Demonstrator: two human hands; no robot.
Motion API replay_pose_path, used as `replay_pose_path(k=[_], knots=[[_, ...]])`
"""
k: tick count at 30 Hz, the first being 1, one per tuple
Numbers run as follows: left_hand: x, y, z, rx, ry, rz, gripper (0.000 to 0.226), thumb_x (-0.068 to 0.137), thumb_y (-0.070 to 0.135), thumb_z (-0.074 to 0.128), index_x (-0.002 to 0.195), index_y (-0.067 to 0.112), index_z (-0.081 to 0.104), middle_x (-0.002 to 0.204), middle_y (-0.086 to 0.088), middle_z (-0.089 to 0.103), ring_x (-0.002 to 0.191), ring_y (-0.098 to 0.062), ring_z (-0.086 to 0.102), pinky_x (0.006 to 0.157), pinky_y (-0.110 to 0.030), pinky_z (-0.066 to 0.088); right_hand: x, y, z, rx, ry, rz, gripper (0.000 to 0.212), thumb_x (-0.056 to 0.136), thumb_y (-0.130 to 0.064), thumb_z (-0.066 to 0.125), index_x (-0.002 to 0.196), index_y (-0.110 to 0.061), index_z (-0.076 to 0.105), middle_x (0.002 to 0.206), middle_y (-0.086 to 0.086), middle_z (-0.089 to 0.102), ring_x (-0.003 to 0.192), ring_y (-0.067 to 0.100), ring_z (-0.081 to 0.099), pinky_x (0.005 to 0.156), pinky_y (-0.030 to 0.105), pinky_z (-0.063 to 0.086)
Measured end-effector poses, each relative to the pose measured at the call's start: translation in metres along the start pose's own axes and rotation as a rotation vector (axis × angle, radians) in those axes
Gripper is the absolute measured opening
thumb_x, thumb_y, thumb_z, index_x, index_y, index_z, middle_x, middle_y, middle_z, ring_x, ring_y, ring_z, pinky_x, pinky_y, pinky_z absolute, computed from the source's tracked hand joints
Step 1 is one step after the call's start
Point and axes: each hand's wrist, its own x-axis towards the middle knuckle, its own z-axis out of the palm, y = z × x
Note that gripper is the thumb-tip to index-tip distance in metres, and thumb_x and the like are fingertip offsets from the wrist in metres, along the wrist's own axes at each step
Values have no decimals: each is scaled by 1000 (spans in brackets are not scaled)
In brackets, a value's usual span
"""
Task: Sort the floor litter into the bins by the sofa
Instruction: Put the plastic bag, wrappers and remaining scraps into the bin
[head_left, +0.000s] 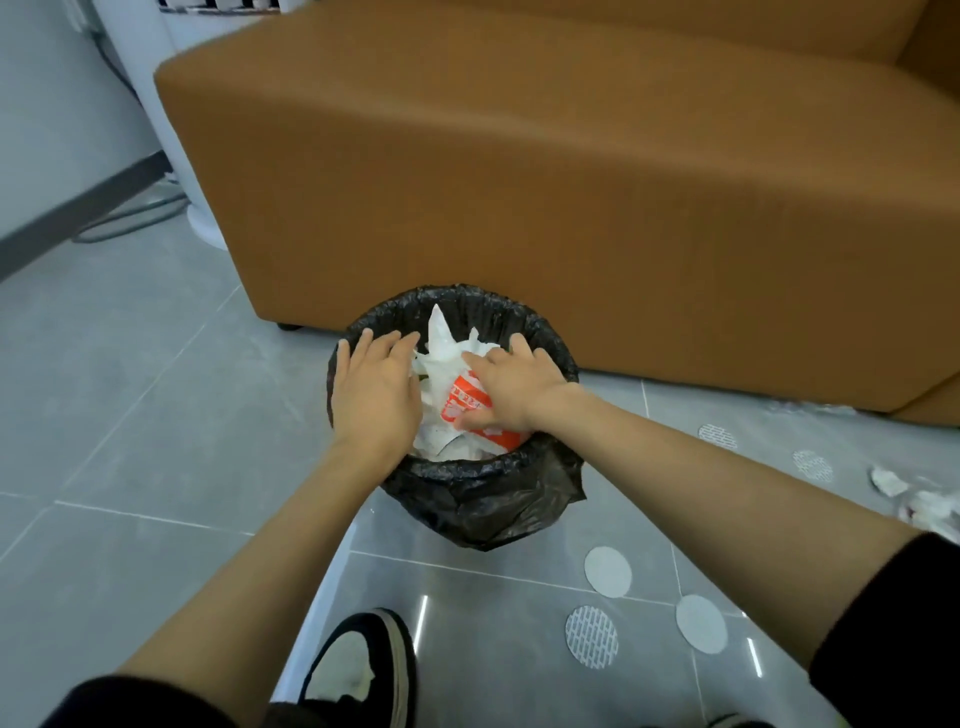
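A bin lined with a black bag (483, 488) stands on the grey tile floor against the brown sofa (571, 182). It is full of white crumpled paper (441, 343) and an orange-and-white wrapper (462, 402). My left hand (371, 392) lies flat, fingers straight, over the left side of the bin's mouth. My right hand (511, 387) presses down on the orange wrapper and white paper with spread fingers. Round white pads (608, 571) and a patterned one (591, 636) lie on the floor to the right, with crumpled tissue (930, 506) at the far right.
My black-and-white shoe (358, 670) stands just in front of the bin. A white appliance base (208, 228) and a cable (130, 218) sit left of the sofa by the wall. More patterned pads (717, 435) lie near the sofa's foot.
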Motion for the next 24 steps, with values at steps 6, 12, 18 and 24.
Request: replay_pose_path(k=[6, 12, 18, 24], knots=[[12, 45, -43, -71, -69, 48, 51, 96, 9, 43, 146, 15, 31, 150, -5, 34, 138, -23, 29, 108, -40, 36, -58, 28, -36, 211, 44, 126, 97, 81, -70, 48, 152, -18, 8, 151, 6, 27, 137, 33, 17, 107, 46, 29], [17, 122, -89, -29, -169, 179, 52, 98, 12, 42, 147, 20, 27, 150, -5, 32, 126, -28, 43, 84, -40, 51, -137, 82, -60, 348, 99, 267, 68, 93, -50, 48, 149, -20, 25, 152, 3, 27, 141, 33, 13, 109, 49, 29], [3, 215, -110, -70, -218, 326, 52, 99, 17, 41, 148, 23, 25, 148, -5, 35, 130, -27, 41, 91, -38, 45, -222, 131, -60, 413, 225, 464, 54, 94, -37, 50, 143, -22, 36, 147, 4, 37, 136, 30, 27, 107, 43, 35], [-23, 297, -93, -139, -290, 511, 49, 96, 21, 44, 144, 25, 33, 139, -2, 48, 106, -29, 58, 85, -38, 50, -311, 177, -16, 453, 221, 699, 52, 93, -29, 50, 142, -20, 38, 144, 7, 39, 132, 29, 34, 105, 40, 37]])
